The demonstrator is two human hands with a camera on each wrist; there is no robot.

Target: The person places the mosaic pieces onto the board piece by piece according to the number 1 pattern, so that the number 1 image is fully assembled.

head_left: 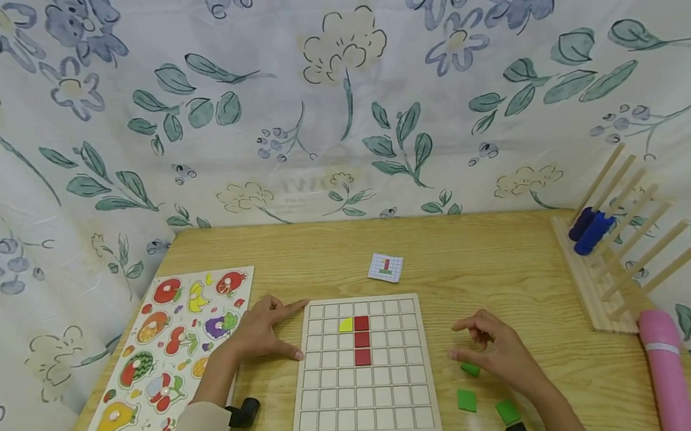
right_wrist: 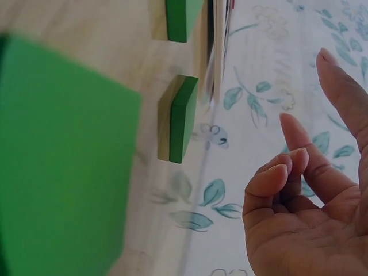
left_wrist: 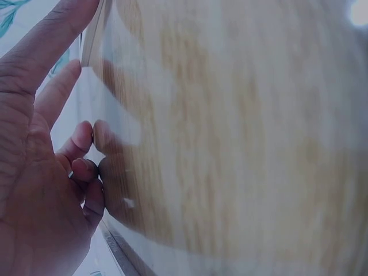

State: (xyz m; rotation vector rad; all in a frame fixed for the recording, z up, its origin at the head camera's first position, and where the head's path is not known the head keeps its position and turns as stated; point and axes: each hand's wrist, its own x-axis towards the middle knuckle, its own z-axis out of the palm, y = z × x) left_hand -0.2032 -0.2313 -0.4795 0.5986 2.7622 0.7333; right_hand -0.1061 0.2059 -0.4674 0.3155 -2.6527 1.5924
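A pale wooden grid board [head_left: 344,398] lies in the middle of the head view. On it, three red square tiles [head_left: 362,340] form a column, with a yellow tile [head_left: 345,324] left of the top one. My left hand [head_left: 260,334] rests at the board's left side, index fingertip at the upper corner and thumb at the edge, its other fingers folded. My right hand [head_left: 499,355] hovers right of the board, thumb and index finger apart with nothing between them. Beneath and near it lie green tiles: one partly hidden [head_left: 470,370], a square one [head_left: 466,401] and another [head_left: 508,412] near the wrist.
Behind the board lies a small pattern card [head_left: 385,267] with a printed grid. A fruit puzzle board [head_left: 101,404] lies at the left, partly under the left forearm. At the right stand a wooden peg rack [head_left: 596,304] with blue pieces and a pink cylindrical object [head_left: 665,366].
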